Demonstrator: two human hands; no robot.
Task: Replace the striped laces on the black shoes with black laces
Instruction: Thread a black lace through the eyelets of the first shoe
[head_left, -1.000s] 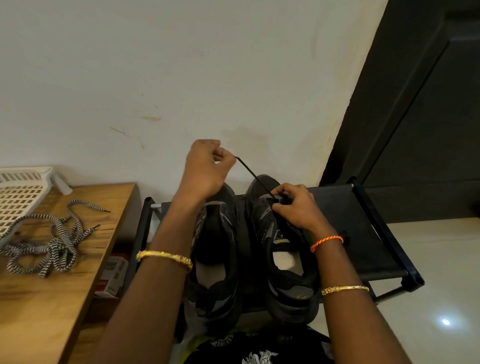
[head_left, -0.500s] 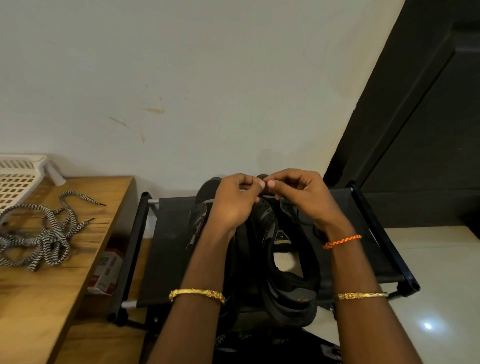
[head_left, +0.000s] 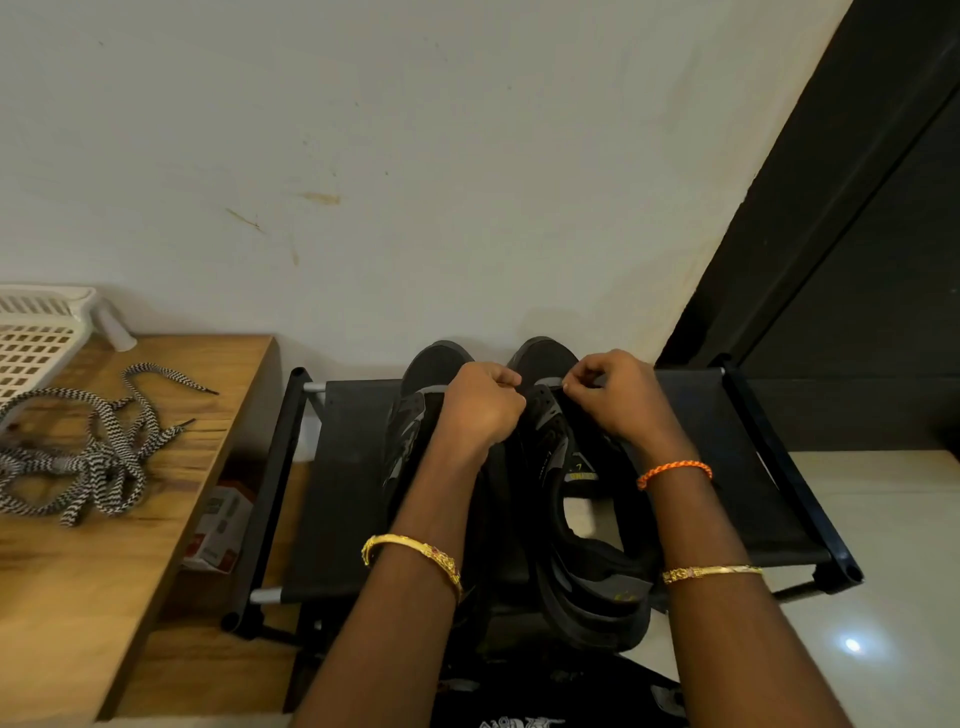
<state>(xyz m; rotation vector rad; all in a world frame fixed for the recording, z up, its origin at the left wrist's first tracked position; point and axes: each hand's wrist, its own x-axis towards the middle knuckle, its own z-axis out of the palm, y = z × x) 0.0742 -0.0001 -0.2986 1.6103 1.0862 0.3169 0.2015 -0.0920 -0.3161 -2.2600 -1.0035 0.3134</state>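
Now, nearest us, both forearms reach forward over the black rack (head_left: 691, 467), bangles at the wrists, and between them sit the two black shoes, heels toward us. Our right shoe (head_left: 576, 525) lies open with its pale insole showing; our left shoe (head_left: 415, 415) is mostly hidden under the forearm.

Up at the toe end, our left hand (head_left: 480, 408) is curled tight, thumb pressed to forefinger, and our right hand (head_left: 613, 397) pinches with fingertips just over the lowest eyelets of the right shoe. We take it they hold the black lace between them, but black on black, we can't make out the lace itself or which eyelet it sits in.

That's where trouble could start. With so little contrast, we could skip an eyelet or cross the wrong way without noticing. Pulling one end harder could leave the two ends uneven, and a slipped pinch could let the tip back out of its hole. The shoe isn't braced either, so a firm tug might drag it along the rack.

Farther left, the striped laces (head_left: 88, 452) lie tangled on the wooden table (head_left: 78, 597), already out, near a white basket (head_left: 36, 338) against the wall.
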